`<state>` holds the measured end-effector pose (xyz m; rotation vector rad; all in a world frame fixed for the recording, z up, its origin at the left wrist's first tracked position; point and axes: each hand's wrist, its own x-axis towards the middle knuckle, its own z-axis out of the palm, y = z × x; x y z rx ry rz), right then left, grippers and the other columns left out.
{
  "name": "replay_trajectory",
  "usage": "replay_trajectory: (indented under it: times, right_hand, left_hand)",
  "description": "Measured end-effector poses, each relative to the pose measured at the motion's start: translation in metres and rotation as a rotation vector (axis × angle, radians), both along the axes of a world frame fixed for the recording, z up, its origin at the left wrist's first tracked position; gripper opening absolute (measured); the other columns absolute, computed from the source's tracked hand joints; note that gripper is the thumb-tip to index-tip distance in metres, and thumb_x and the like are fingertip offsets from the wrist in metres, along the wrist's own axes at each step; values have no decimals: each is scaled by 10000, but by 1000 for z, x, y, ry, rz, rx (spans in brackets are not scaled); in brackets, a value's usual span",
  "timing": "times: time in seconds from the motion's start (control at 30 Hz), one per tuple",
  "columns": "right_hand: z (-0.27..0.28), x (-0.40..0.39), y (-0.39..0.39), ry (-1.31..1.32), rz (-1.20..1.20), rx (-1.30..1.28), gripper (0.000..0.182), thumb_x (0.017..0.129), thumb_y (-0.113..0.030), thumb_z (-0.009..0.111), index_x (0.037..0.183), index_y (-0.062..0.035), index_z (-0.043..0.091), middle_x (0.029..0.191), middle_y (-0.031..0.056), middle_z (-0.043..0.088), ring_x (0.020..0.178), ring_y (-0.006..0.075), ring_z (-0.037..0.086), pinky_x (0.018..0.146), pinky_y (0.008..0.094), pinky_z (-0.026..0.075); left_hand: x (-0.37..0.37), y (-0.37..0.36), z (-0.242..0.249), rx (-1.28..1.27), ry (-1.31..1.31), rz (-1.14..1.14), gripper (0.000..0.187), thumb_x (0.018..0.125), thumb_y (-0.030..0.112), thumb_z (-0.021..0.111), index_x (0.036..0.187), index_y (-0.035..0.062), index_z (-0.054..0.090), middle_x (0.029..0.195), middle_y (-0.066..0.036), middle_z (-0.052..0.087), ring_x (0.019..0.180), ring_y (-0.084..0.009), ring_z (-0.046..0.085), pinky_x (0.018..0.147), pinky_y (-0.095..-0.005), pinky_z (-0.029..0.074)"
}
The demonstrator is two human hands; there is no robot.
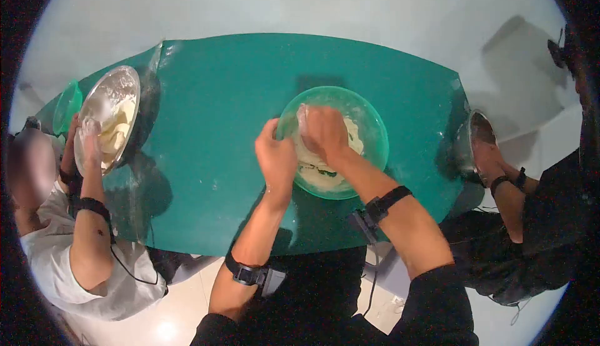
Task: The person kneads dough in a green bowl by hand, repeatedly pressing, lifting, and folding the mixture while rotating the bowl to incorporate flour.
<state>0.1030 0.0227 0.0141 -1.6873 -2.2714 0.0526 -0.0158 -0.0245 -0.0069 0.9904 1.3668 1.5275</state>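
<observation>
A translucent green bowl stands on the table in front of me, with pale, floury dough spread in patches over its bottom. My left hand grips the bowl's left rim, thumb up at the edge. Inside the bowl, my right hand is closed, its curled fingers down in the dough and coated white at the knuckles. Its fingertips are hidden from view.
The table has a green cover. At the left, a person in a white shirt works dough in a tilted metal bowl, beside a green bowl. At the right edge, another person's hands are in a metal bowl.
</observation>
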Motion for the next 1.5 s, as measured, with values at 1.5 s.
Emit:
replay_trajectory:
  times: [1.5]
  right_hand:
    - [-12, 8, -8, 352, -213, 183, 325, 1012, -303, 588, 833, -45, 669, 847, 209, 704, 791, 446, 677, 732, 530, 541]
  left_hand:
    - [-10, 4, 14, -260, -104, -120, 361, 815, -54, 638, 1147, 30, 754, 959, -21, 744, 820, -129, 671, 721, -280, 529]
